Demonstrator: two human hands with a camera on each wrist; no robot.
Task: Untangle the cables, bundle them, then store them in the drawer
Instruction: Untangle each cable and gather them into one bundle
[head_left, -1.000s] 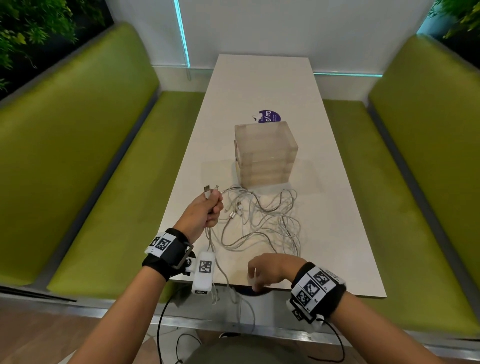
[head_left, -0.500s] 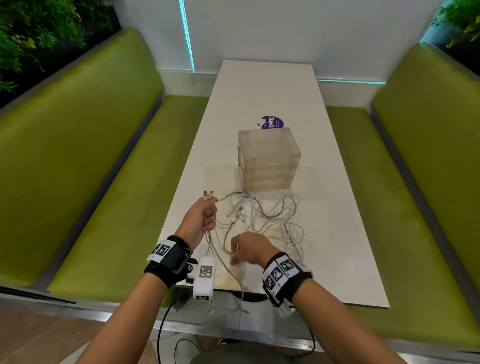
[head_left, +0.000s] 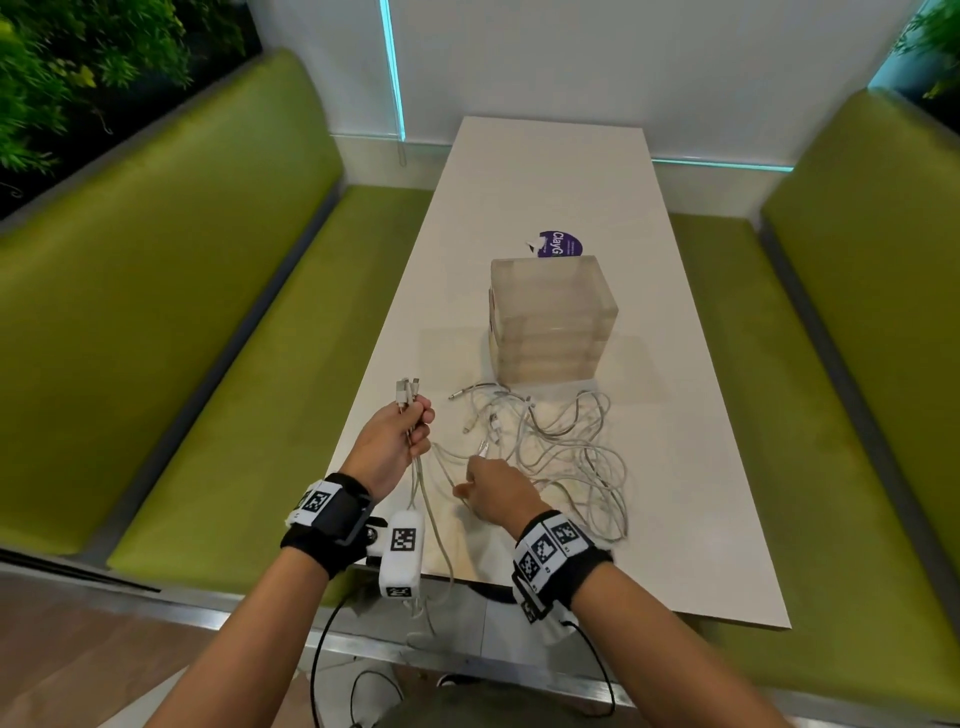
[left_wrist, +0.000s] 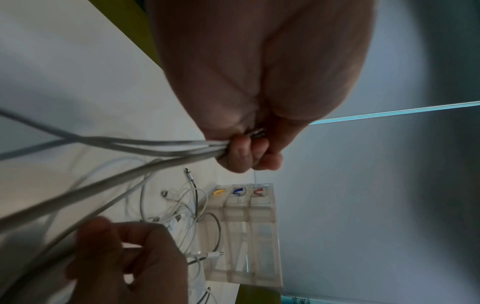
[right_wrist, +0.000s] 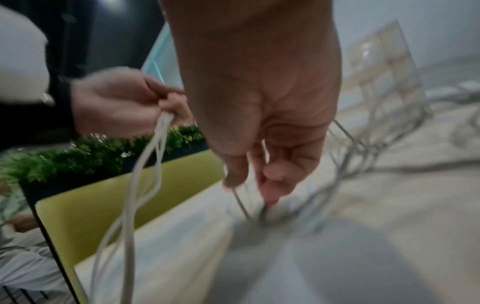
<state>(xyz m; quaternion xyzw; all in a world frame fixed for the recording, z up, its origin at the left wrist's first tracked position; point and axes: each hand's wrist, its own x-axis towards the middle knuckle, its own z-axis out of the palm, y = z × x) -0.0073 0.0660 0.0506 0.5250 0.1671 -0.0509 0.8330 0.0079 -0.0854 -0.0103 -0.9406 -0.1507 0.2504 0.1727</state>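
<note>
The left hand (head_left: 393, 441) is fisted round several white cables (left_wrist: 161, 147) just off the tabletop's (head_left: 545, 171) left edge, near the front corner, plug ends sticking up above the fist, the rest hanging below the front edge. The right hand (head_left: 496, 493), fingers curled, pinches one cable (right_wrist: 240, 202) from the tangle (head_left: 550, 441) lying loose on the tabletop toward the front edge. Behind the tangle, mid-tabletop, stands the clear drawer unit (head_left: 550, 322), all drawers closed, with yellow, blue and red pulls. A purple sticker (head_left: 561, 244) lies just behind it
</note>
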